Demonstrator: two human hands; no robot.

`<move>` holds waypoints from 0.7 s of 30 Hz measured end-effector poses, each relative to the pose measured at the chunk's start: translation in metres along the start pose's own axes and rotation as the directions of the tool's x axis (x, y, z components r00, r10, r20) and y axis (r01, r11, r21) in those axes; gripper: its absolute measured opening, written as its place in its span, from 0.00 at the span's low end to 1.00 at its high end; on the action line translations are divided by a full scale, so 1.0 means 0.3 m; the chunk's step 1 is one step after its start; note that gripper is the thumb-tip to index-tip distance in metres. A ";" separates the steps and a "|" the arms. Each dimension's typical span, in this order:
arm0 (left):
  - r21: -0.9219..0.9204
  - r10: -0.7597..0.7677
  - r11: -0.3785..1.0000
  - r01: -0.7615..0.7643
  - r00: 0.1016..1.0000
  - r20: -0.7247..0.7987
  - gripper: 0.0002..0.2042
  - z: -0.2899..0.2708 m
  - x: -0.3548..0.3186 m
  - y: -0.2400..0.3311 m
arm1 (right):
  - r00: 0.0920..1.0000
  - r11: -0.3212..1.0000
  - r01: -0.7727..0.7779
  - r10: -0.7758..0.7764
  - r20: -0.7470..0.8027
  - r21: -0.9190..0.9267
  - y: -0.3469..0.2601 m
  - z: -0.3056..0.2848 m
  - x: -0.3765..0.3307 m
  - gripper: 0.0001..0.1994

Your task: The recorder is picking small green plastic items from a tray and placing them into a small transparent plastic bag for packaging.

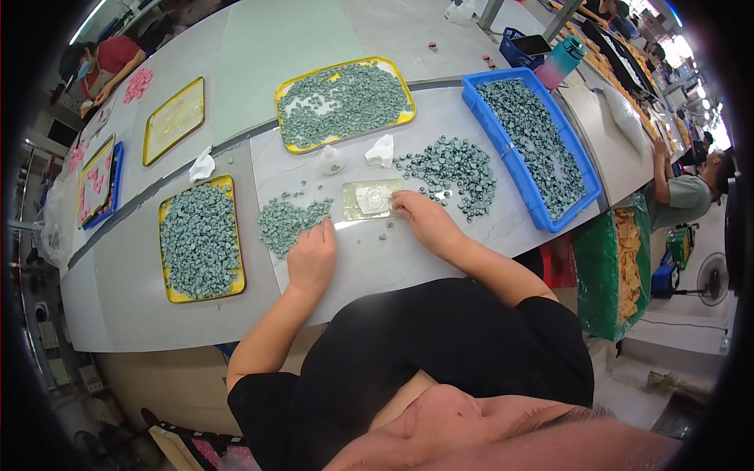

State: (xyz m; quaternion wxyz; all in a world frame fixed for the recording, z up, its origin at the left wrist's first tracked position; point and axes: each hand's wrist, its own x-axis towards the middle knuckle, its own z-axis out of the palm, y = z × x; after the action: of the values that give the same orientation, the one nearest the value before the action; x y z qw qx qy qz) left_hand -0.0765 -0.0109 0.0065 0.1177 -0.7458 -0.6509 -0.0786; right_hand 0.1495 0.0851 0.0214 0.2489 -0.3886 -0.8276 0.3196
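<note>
My left hand [312, 255] is at the near right edge of a small pile of pale grey-green pieces [290, 224]. Its fingertips are drawn together; whatever they hold is too small to make out. My right hand [430, 222] reaches the right end of a yellowish rectangular pad [355, 212] with a whitish clear patch on it. Those fingers are closed too, and what is between them is hidden. Beyond the right hand spreads a pile of darker, shiny green pieces [463, 169]. A few loose pieces [383, 235] lie just nearer than the pad.
Behind the pad stand a small white bottle [331, 161] and a crumpled white tissue [380, 151]. Yellow-rimmed trays of pale pieces lie at the left [202, 239] and back [344, 102]. A blue tray [542, 145] of dark pieces sits right, near a teal-pink bottle [561, 61].
</note>
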 end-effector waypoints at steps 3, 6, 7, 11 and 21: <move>-0.088 0.031 0.996 -0.035 0.998 -0.046 0.12 0.007 0.001 -0.005 | 1.000 1.000 0.011 -0.011 0.026 0.019 0.015 -0.001 -0.001 0.05; -0.327 0.074 0.939 -0.106 0.991 -0.110 0.11 -0.004 0.011 0.029 | 0.999 0.999 0.023 -0.024 0.040 0.022 0.043 0.011 0.010 0.05; -0.326 0.075 0.939 -0.107 0.991 -0.109 0.11 -0.005 0.018 0.051 | 0.998 0.999 0.045 -0.046 0.045 0.014 0.052 0.016 0.018 0.05; -0.514 0.090 0.846 -0.140 0.988 -0.122 0.11 0.010 0.049 0.102 | 0.993 0.999 0.030 -0.033 0.111 0.033 0.077 0.011 0.034 0.05; -0.301 0.003 0.954 0.006 1.000 0.028 0.14 0.047 0.098 0.059 | 0.993 0.996 -0.004 -0.006 0.121 0.085 0.093 0.026 0.022 0.07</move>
State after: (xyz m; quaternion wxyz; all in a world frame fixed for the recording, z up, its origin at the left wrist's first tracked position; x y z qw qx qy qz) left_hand -0.0555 0.0187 -0.0004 -0.0066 -0.7556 -0.6335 -0.1664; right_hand 0.1541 0.1016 -0.0030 0.2146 -0.3573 -0.8270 0.3773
